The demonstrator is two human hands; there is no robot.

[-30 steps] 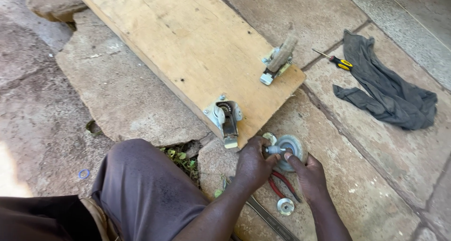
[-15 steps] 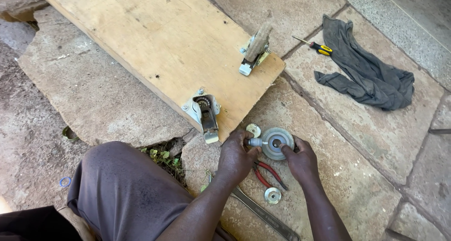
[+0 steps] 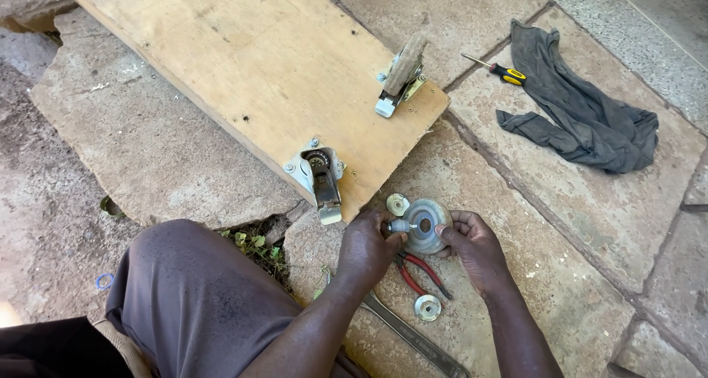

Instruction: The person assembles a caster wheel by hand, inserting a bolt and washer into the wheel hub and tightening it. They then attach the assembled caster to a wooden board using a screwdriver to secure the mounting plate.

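My right hand (image 3: pixel 473 247) grips a grey caster wheel (image 3: pixel 428 219) by its rim, held on edge just above the stone paving. My left hand (image 3: pixel 366 249) pinches a short metal axle piece (image 3: pixel 400 226) at the wheel's hub. Just above them lies a wooden board (image 3: pixel 251 68) with an empty caster bracket (image 3: pixel 318 173) near its corner. A second bracket with a wheel fitted (image 3: pixel 401 74) stands further along the board's end. A small metal disc (image 3: pixel 397 203) lies beside the held wheel.
Red-handled pliers (image 3: pixel 417 271), a round washer (image 3: pixel 428 307) and a long spanner (image 3: pixel 413 340) lie on the paving under my hands. A yellow-and-black screwdriver (image 3: pixel 498 70) and a grey rag (image 3: pixel 582 112) lie at the right. My bent knee (image 3: pixel 184 289) fills the lower left.
The view has shifted a little, so the board and rag sit slightly differently in frame. My hands stay on the wheel, with the left fingers still working at its hub.
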